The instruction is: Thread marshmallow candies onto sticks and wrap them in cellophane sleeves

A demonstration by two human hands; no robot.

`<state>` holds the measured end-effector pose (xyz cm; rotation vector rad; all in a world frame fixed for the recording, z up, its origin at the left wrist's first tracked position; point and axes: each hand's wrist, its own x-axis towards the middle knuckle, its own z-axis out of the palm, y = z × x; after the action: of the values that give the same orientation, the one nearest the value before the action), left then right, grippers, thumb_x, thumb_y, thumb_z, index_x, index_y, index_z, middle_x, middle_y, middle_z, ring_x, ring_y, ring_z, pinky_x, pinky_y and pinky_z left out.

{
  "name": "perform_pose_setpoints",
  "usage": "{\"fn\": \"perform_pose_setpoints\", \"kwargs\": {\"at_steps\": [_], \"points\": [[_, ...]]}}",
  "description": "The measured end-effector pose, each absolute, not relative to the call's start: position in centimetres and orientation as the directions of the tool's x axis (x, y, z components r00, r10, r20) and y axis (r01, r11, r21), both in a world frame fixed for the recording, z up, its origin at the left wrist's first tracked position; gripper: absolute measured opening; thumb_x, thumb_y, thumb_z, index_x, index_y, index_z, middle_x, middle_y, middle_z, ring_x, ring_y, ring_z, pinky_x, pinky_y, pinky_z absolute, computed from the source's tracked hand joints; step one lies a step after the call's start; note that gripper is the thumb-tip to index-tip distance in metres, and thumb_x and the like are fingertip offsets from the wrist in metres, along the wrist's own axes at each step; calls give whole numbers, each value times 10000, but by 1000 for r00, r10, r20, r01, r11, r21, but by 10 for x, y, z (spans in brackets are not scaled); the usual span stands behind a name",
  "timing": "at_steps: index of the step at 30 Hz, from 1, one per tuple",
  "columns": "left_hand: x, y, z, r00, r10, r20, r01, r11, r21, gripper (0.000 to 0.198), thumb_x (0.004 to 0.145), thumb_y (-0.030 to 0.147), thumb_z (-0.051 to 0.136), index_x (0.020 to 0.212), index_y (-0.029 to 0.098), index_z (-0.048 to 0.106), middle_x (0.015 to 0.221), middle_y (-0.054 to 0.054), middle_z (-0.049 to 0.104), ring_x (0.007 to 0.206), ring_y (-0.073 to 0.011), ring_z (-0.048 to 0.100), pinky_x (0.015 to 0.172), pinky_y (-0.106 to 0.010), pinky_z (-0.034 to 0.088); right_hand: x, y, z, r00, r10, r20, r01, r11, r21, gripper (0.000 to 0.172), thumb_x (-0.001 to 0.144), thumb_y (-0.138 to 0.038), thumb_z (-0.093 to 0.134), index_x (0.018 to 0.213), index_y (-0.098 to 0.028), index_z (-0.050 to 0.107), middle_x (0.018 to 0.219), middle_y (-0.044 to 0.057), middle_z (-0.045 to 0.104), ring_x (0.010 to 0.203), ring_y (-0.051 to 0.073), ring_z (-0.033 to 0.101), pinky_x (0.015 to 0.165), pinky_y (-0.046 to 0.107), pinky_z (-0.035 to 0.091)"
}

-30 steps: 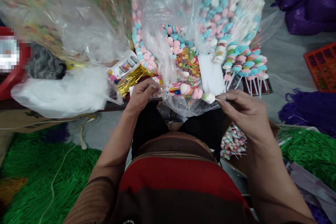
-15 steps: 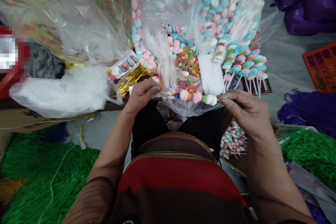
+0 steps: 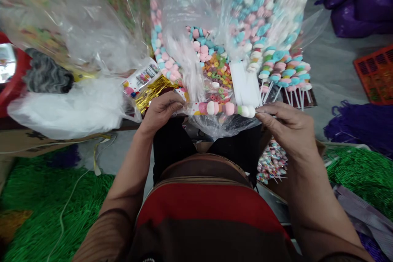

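Stretched between my hands lies a marshmallow candy skewer (image 3: 229, 109), level, with pink, white and green pieces. My right hand (image 3: 287, 125) pinches its white end; the stick itself is hidden by the fingers. A clear printed wrapper (image 3: 194, 109) with coloured dots covers the skewer's left end, and my left hand (image 3: 163, 110) pinches that wrapper's other end. Just behind sit ring-shaped gummies (image 3: 216, 69) and a bundle of white sticks (image 3: 245, 84). More printed wrappers (image 3: 144, 77) and gold ties (image 3: 155, 92) lie beyond my left hand.
Finished-looking candy skewers (image 3: 285, 69) stand behind my right hand. A large bag of marshmallows (image 3: 258, 4) fills the back. On the left are a white plastic bag (image 3: 67, 106) and a red-rimmed object (image 3: 18, 77). Below right, a box holds wrapped candies (image 3: 272, 161).
The wrapper now reaches further over the skewer's left end, and its printed dots show flatter. My left hand has shifted slightly left; my right hand keeps its pinch.
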<state>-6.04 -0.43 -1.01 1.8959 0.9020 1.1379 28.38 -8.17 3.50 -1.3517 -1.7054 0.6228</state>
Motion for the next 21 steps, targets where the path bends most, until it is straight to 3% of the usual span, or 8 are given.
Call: {"fn": "perform_pose_setpoints", "kwargs": {"at_steps": [5,14,21], "points": [[-58,-5,-17,311,832,460,127,-516,847,140,921,350,707,896,232,777,823,-20,736,790,-149,683,749,-287,526,283,-83,34,-78,954,291,500,289,-816,73,888,-292,740,889,-304,812,738,-25,755,638,146,676,597,289,529],[-58,-3,-21,241,864,443,66,-469,881,139,887,394,747,847,266,786,794,-13,713,786,-160,662,870,-362,543,284,-87,35,-26,978,207,525,190,-830,111,876,-362,745,856,-275,811,812,7,790,726,174,723,682,306,574],[-53,-5,-24,217,888,406,110,-436,893,199,882,450,741,847,258,778,802,-19,705,817,-167,658,835,-345,532,277,-89,33,2,968,252,533,212,-819,101,884,-372,753,870,-281,793,758,3,737,671,163,662,639,309,521]]}}
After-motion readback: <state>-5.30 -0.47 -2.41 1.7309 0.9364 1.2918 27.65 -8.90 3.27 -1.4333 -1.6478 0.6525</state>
